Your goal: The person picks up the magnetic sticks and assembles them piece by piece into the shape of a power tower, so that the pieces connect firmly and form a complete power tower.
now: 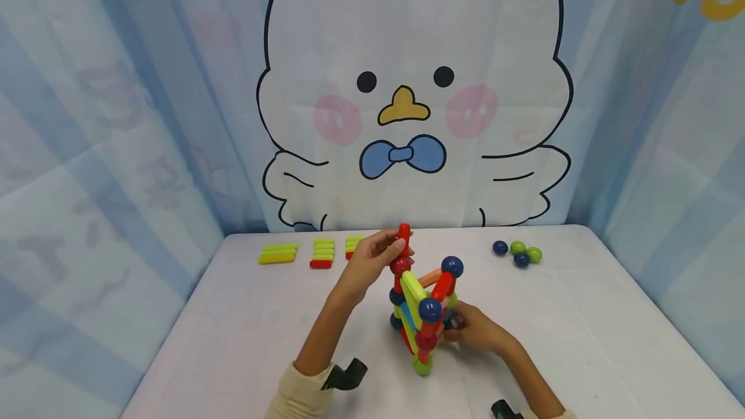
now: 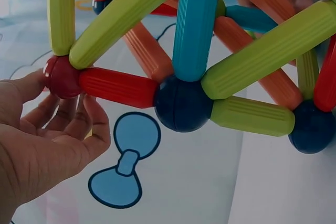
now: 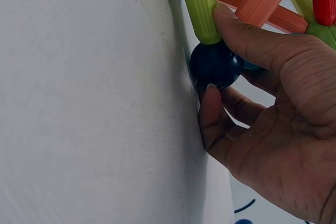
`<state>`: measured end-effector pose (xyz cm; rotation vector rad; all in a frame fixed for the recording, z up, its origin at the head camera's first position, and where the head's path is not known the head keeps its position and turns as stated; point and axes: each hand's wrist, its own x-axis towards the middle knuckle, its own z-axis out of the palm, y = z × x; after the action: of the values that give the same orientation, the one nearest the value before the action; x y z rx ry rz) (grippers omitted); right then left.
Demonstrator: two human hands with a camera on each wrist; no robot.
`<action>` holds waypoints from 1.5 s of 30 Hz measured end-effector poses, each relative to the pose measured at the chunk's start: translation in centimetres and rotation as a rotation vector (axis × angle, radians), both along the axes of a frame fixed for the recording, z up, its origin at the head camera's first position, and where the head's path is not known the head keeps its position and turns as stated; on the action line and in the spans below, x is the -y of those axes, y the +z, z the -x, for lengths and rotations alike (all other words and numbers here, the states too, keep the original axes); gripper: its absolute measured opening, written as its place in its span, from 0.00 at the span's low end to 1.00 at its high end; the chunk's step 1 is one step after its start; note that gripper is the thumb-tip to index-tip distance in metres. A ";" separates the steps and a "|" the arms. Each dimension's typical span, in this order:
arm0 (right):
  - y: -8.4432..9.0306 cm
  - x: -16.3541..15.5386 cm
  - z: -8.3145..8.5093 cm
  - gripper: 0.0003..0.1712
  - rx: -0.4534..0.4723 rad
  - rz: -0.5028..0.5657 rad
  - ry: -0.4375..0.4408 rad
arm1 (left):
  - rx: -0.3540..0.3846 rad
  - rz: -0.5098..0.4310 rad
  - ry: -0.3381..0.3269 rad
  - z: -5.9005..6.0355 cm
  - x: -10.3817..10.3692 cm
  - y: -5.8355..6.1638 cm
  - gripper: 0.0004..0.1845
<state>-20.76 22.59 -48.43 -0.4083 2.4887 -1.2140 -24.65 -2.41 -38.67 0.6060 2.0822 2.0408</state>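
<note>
A frame of coloured magnetic rods and balls [image 1: 423,306] stands mid-table. My left hand [image 1: 396,251] reaches its top and pinches an upright red rod [image 1: 403,233] that sits on a red ball [image 1: 400,266]. In the left wrist view the thumb and fingertips [image 2: 31,83] touch that red ball [image 2: 62,76], with a dark blue ball [image 2: 182,103] joining several rods beside it. My right hand [image 1: 456,323] holds the frame low on its right side. There the thumb presses a green rod [image 3: 198,4] and the fingers curl round a dark blue ball [image 3: 215,64] on the table.
Small stacks of yellow-green and red rods [image 1: 279,253] [image 1: 322,253] lie at the back left of the white table [image 1: 582,315]. Blue and green loose balls [image 1: 517,253] sit at the back right. A cartoon-duck curtain [image 1: 407,115] closes off the back and sides.
</note>
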 end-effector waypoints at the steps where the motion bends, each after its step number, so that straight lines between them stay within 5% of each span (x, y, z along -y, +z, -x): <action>1: 0.0 0.0 0.0 0.32 -0.005 -0.001 0.001 | 0.005 -0.001 -0.001 0.0 -0.1 -0.1 0.23; 13: -0.3 -0.2 -0.1 0.32 -0.004 0.011 0.014 | 0.018 0.026 -0.060 -0.5 -1.4 -0.3 0.21; 23: -0.4 -0.2 -0.1 0.32 -0.016 0.013 0.024 | 0.017 0.165 -0.048 -0.7 -2.1 0.0 0.15; 45: -0.6 -0.1 0.0 0.32 -0.060 0.002 0.033 | -0.012 0.241 -0.025 -1.0 -2.2 0.2 0.15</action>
<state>-20.79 22.74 -48.98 -0.4910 2.5208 -1.2091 -23.64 -0.26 -38.42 0.6008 2.2681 1.7402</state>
